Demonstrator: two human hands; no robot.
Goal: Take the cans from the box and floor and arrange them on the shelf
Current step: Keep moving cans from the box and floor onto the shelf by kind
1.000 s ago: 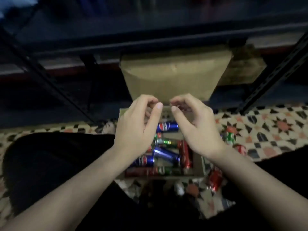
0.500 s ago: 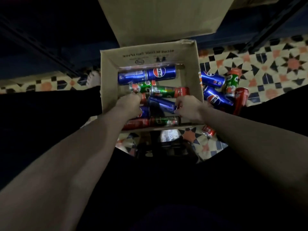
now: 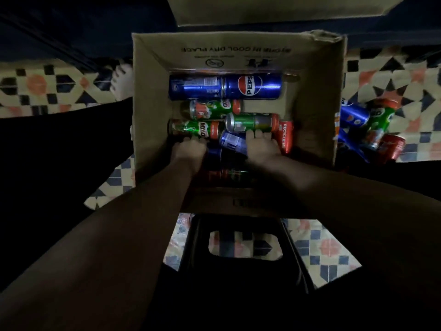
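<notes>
An open cardboard box (image 3: 152, 96) stands on the tiled floor and holds several cans lying on their sides. Two blue Pepsi cans (image 3: 253, 86) lie along its far wall, with green Milo cans below them. My left hand (image 3: 188, 150) reaches into the box, its fingers curled at the near edge of a green Milo can (image 3: 198, 130). Inside too, my right hand (image 3: 261, 146) lies over a blue can (image 3: 231, 140) with its fingertips on a green can (image 3: 253, 122). A red can (image 3: 285, 137) lies just right of that hand. Several more cans (image 3: 372, 125) are piled on the floor right of the box.
The box's far flap (image 3: 274, 8) stands up against a dark shelf unit at the top. A black stool (image 3: 243, 225) with a hand hole sits between my legs. A bare foot (image 3: 123, 80) rests left of the box. Patterned tiles (image 3: 35, 84) cover the floor.
One second ago both hands were raised at the box flap. They dropped into the box onto the cans, and the view has moved closer over the box.
</notes>
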